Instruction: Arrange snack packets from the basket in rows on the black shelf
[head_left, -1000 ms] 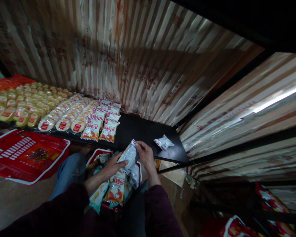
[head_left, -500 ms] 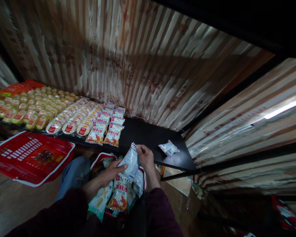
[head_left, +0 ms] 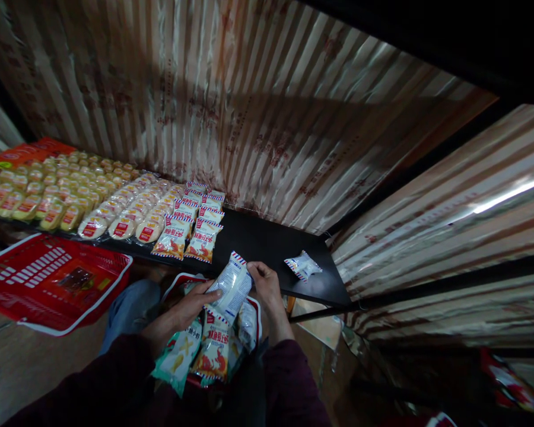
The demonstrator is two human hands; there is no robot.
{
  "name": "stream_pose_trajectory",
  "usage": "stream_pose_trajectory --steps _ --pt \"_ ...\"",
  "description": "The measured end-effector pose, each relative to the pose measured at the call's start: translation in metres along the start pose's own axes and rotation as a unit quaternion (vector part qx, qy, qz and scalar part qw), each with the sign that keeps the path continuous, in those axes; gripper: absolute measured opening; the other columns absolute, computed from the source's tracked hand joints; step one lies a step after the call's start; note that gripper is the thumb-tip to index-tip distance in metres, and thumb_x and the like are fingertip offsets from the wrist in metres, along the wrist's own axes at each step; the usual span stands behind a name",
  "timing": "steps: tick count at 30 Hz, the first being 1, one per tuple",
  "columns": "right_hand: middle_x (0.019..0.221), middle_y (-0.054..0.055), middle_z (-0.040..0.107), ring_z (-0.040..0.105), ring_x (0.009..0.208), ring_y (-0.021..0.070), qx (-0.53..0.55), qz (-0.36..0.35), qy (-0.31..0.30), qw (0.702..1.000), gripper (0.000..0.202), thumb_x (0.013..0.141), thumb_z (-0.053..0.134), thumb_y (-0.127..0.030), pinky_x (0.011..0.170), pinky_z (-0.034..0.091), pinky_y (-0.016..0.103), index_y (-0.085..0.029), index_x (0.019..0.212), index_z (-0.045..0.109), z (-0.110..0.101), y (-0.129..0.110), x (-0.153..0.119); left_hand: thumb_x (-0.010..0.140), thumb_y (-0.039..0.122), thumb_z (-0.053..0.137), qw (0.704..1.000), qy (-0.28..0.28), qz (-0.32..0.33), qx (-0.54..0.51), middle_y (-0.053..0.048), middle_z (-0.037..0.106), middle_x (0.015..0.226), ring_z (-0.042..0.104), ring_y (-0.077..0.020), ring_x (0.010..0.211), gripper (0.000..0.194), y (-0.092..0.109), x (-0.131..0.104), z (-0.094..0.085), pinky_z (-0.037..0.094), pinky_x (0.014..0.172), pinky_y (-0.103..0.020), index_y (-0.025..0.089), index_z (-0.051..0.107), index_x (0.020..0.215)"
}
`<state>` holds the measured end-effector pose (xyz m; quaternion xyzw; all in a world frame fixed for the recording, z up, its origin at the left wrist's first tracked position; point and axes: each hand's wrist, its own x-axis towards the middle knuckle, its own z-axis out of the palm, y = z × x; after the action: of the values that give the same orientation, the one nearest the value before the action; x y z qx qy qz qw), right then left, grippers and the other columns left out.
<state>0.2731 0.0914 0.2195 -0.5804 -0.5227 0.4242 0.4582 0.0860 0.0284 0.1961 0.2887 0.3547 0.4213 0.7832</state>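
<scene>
A snack bag with a striped end is held back side up between my hands, above a red basket of snack bags. My left hand grips its left side, thumb on top. At the upper right edge, my right hand pinches the bag with thumb and fingers. Below it in the basket lie an orange-and-white snack bag and a green-and-white snack bag. Two rows of matching orange-and-white bags stand on the black shelf. A single snack bag lies near the shelf's right end.
Round wrapped cakes and yellow wrapped cakes fill the shelf's left part. Another red basket sits on the floor at left, beside my knee. Corrugated sheeting backs the shelf; a dark frame bar slants at right.
The held bag has tilted and turned slightly, showing more of its printed back. Both hands stay on it. The view has shifted a little.
</scene>
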Motion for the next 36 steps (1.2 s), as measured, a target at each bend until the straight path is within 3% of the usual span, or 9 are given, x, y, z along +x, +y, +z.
stream_pose_trajectory --steps 6,9,13,19,26,36 --pt "0.06 -0.002 0.061 0.053 0.058 0.0135 -0.013 0.004 0.023 1.0 0.03 0.07 0.062 -0.045 0.056 0.041 0.024 -0.016 0.066 0.066 0.006 0.0 0.002 0.064 0.042 0.078 1.0 -0.007 -0.012 -0.027 -0.009 0.072 0.096 0.066 -0.024 0.089 0.051 0.0 -0.003 0.004 0.047 0.083 -0.035 0.015 0.067 0.105" --pt "0.073 0.001 0.067 0.06 0.069 0.0167 -0.034 -0.02 0.041 0.998 0.032 0.074 0.058 -0.046 0.065 0.046 0.027 -0.016 0.079 0.068 0.007 0.0 0.0 0.061 0.041 0.08 0.999 0.022 -0.015 -0.034 -0.009 0.072 0.094 0.067 -0.0233 0.086 0.051 0.002 -0.002 0.007 0.048 0.081 -0.034 0.014 0.068 0.103" --pt "0.108 0.01 0.066 0.061 0.098 0.021 -0.09 -0.105 0.107 0.985 0.038 0.081 0.054 -0.044 0.088 0.047 0.036 -0.016 0.105 0.065 0.006 -0.002 -0.015 0.063 0.039 0.078 0.996 0.067 0.003 -0.054 -0.009 0.072 0.101 0.066 -0.0234 0.091 0.053 0.006 0.003 0.012 0.048 0.082 -0.032 0.015 0.065 0.109" --pt "0.109 0.009 0.066 0.057 0.106 0.0207 -0.179 -0.234 0.114 0.949 0.028 0.09 0.046 -0.033 0.095 0.044 0.04 -0.02 0.103 0.066 0.02 -0.009 -0.053 0.067 0.039 0.072 0.99 0.121 0.048 -0.057 -0.006 0.066 0.117 0.063 -0.0243 0.103 0.065 0.009 0.01 0.024 0.049 0.082 -0.032 0.022 0.054 0.127" --pt "0.117 0.011 0.063 0.055 0.11 0.0226 -0.249 -0.212 0.1 0.94 0.031 0.09 0.045 -0.033 0.097 0.042 0.043 -0.021 0.11 0.066 0.032 -0.003 -0.067 0.073 0.041 0.066 0.984 0.16 0.079 -0.015 -0.005 0.06 0.128 0.055 -0.0244 0.115 0.06 0.003 0.013 0.033 0.046 0.09 -0.033 0.024 0.053 0.129" --pt "0.127 0.015 0.057 0.051 0.119 0.0255 -0.219 -0.156 0.073 0.961 0.047 0.088 0.046 -0.044 0.102 0.04 0.044 -0.016 0.125 0.055 0.034 0.003 -0.069 0.083 0.047 0.054 0.988 0.136 0.075 0.009 -0.001 0.053 0.136 0.044 -0.0235 0.127 0.051 -0.012 0.018 0.029 0.04 0.096 -0.037 0.033 0.048 0.132"
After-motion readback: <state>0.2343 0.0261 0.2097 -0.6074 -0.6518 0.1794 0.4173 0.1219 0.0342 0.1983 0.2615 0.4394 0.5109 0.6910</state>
